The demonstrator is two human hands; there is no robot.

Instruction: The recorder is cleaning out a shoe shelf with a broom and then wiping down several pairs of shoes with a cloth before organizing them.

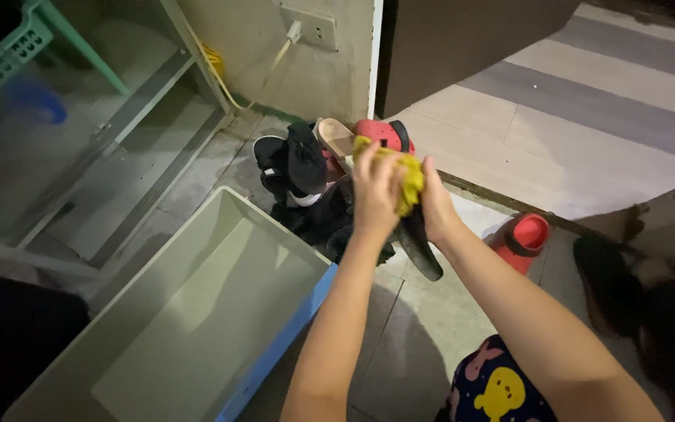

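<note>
L+R hands (400, 191) | grip yellow cloth (410, 178) | on black shoe (423, 246)

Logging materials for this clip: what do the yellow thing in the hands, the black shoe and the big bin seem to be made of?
Yellow thing: soft cloth, likely; it bunches between left hand and right hand.
Black shoe: smooth, slightly glossy, perhaps rubber or synthetic leather.
Bin: matte grey-green plastic, judging by its smooth moulded walls.

yellow cloth (411, 181) half hidden between both hands, black shoe (419, 242) mostly behind right hand (436, 205), grey bin (197, 312) cut off at bottom edge
</note>
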